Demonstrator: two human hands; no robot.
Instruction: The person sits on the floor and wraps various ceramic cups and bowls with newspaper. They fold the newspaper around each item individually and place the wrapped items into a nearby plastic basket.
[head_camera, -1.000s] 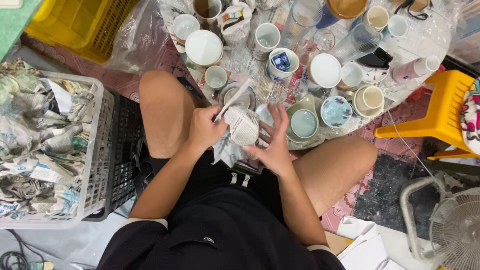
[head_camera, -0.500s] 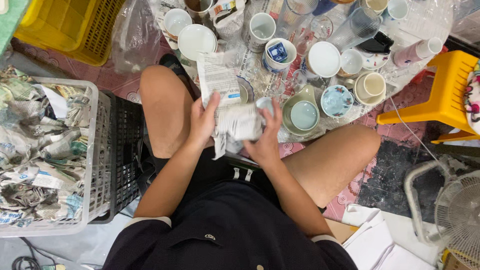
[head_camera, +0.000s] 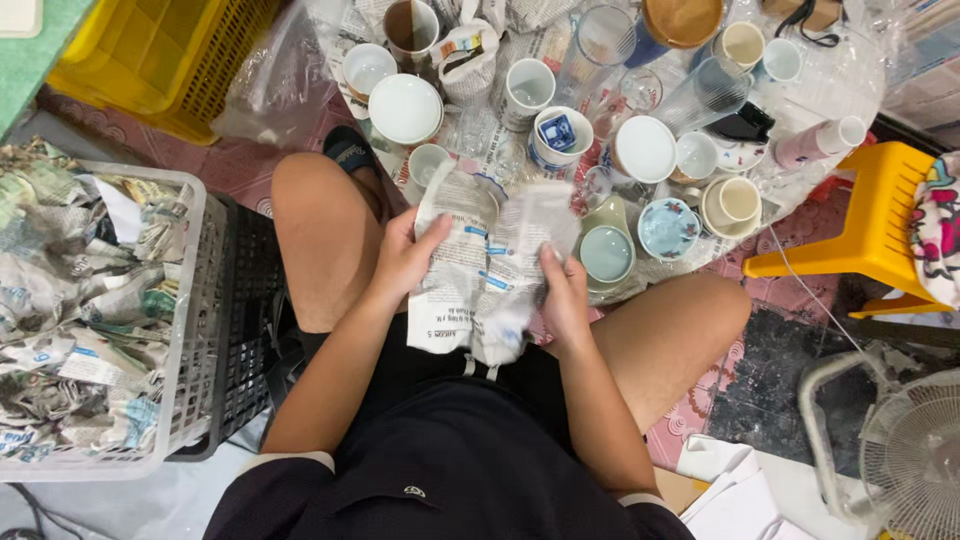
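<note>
Head view: my left hand (head_camera: 400, 262) and right hand (head_camera: 565, 300) each have a closed grip on the crumpled newspaper sheet (head_camera: 480, 270), spread above my lap. I judge wrapping is in hand; next comes a cup (head_camera: 606, 252), just beyond, among crockery on the floor.
</note>
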